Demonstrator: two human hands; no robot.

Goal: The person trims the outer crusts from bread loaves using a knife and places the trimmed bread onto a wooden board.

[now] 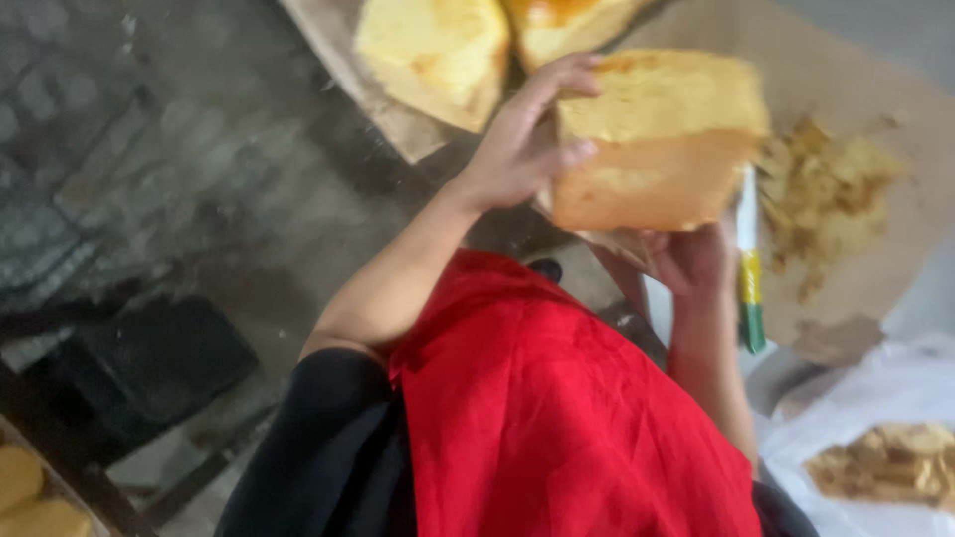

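I hold a rectangular yellow sponge cake loaf up in front of me, over a brown paper-covered board. My left hand grips its left end, thumb on the front and fingers over the top. Beneath the loaf's lower right side is my right hand, supporting it, fingers mostly hidden by the cake. A knife with a white, yellow and green body stands just right of this hand; I cannot tell whether the hand touches it. The picture is blurred by motion.
Two more yellow cakes lie on paper at the top. A heap of brown cake trimmings sits on the board at right. At the lower right, a white sheet holds more trimmings. Yellow cakes lie lower left. My red garment fills the bottom.
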